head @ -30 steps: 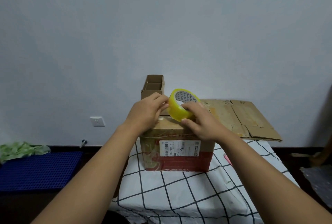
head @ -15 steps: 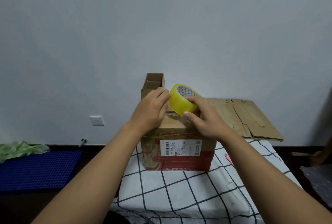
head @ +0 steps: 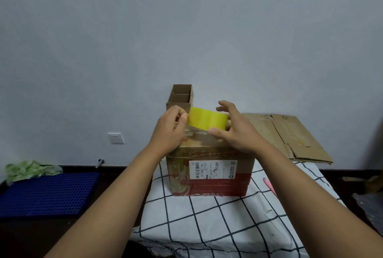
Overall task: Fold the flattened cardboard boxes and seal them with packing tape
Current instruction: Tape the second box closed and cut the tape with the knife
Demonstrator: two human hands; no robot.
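- Tape roll (head: 207, 120), glossy yellow, sits in my right hand (head: 234, 129) grip above the brown cardboard box (head: 209, 166).
- My left hand (head: 170, 128) pinches its free end.
- Box stands on checked cloth (head: 217, 220).

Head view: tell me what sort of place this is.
Probably a room in a home, used as a makeshift packing spot: a table under a checked cloth, a wall socket low on a bare wall, and flattened cardboard beside the box being taped.
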